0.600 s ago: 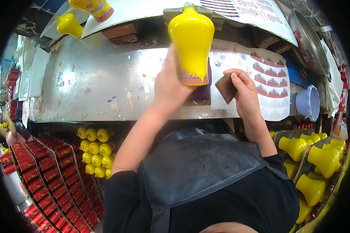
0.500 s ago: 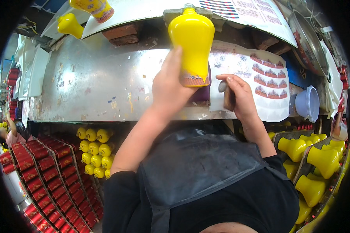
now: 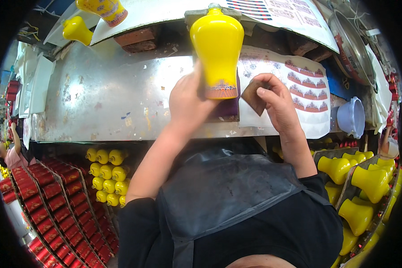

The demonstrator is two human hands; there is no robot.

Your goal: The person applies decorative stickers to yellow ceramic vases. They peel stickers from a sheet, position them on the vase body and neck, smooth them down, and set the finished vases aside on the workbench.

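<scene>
A glossy yellow bottle (image 3: pixel 217 49) lies with its neck pointing away from me, over a grey block (image 3: pixel 194 17). Around its near, narrower end runs a red and blue patterned band (image 3: pixel 222 89). My left hand (image 3: pixel 190 98) is closed round the left side of that end, its fingers partly hidden and blurred. To the right, apart from the bottle, my right hand (image 3: pixel 277 100) pinches a flat brown scraper (image 3: pixel 253 97) between thumb and fingers. A dark purple pad (image 3: pixel 228 110) shows below the bottle.
Right of the bottle lies a white decal sheet (image 3: pixel 303 123) with rows of red patterned strips, beside a pale lilac bucket (image 3: pixel 351 117). Bricks (image 3: pixel 138 38) prop up a white board at the back. Yellow bottles (image 3: pixel 109 172) and racked red cylinders (image 3: pixel 44 192) stand below the metal table (image 3: pixel 98 98).
The bottle has turned a little, so its patterned band shows differently. My right hand has lifted slightly away, and the scraper has swung to show its flat face.
</scene>
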